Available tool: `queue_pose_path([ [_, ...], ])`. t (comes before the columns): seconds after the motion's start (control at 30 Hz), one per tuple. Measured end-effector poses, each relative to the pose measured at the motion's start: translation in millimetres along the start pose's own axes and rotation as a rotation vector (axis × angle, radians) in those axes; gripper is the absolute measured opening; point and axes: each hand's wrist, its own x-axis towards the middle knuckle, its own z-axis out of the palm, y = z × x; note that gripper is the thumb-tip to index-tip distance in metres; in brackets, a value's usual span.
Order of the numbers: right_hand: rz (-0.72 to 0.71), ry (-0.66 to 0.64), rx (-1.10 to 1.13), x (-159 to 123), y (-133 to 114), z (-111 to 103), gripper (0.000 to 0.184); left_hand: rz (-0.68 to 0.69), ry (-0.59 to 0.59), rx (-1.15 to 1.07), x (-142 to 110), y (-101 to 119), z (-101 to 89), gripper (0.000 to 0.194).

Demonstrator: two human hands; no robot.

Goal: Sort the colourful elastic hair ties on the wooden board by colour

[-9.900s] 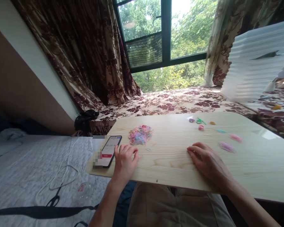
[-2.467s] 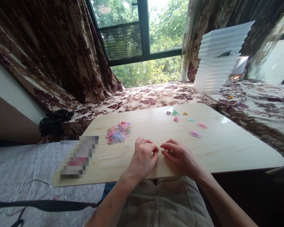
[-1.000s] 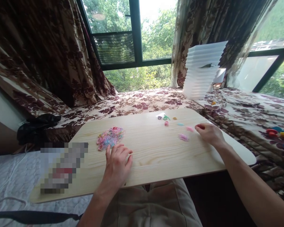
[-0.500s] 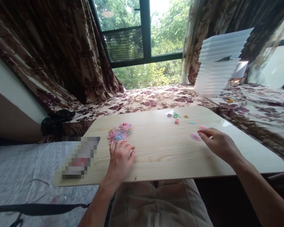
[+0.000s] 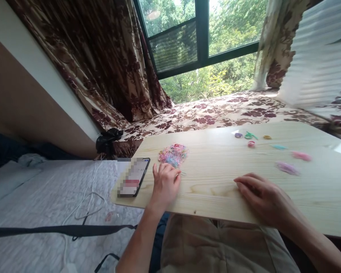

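Note:
A tangled pile of small coloured rubber bands [image 5: 174, 153] lies on the light wooden table [image 5: 210, 189]. Just in front of it is my left hand [image 5: 165, 184], its thumb and forefinger pinched together with a pale green rubber band [image 5: 183, 173] poking out at the tips. My right hand [image 5: 258, 195] hovers low over the table's right half, fingers pressed together and nothing visible in them. Beyond it are small groups sorted by colour: lilac bands [image 5: 287, 168], pink bands [image 5: 301, 156], teal bands [image 5: 279, 147], red bands [image 5: 251, 144], green bands [image 5: 250, 135], purple bands [image 5: 238, 135] and yellow bands [image 5: 267, 137].
A phone [image 5: 135, 178], partly blurred out, lies at the table's left edge. Left of the table is a quilted bed [image 5: 45, 204] with a white cable [image 5: 76, 208] and a dark strap [image 5: 59, 230]. A black bag [image 5: 109, 140] sits behind, near the curtain [image 5: 108, 60].
The view has turned to the left. My right hand has drawn back from the lilac and pink bands toward the table's middle. A pale green band now shows at my left fingertips.

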Motion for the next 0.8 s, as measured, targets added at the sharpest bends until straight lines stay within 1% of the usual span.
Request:
queue_pose_path([
  [0.13, -0.013, 0.009, -0.017, -1, -2, -2, 0.027, 0.024, -0.064, 0.074, 9, 4, -0.2, 0.020],
  [0.27, -0.036, 0.017, -0.049, -2, -5, -4, 0.029, 0.099, -0.117, 0.170, 19, 5, -5.8, 0.016],
  [0.43, -0.043, 0.027, -0.072, -2, -4, -3, 0.030, 0.164, -0.150, 0.237, 30, 6, -9.9, 0.020],
  [0.53, -0.038, 0.030, -0.068, -2, -3, -2, 0.030, 0.179, -0.127, 0.233, 31, 6, -7.1, 0.020],
  [0.67, -0.012, 0.014, -0.064, -4, -4, -2, 0.029, 0.168, -0.051, 0.168, 25, 6, 0.1, 0.018],
  [0.8, 0.033, -0.042, -0.014, -1, -5, -4, 0.028, 0.139, 0.008, 0.042, 18, 16, 7.2, 0.018],
])
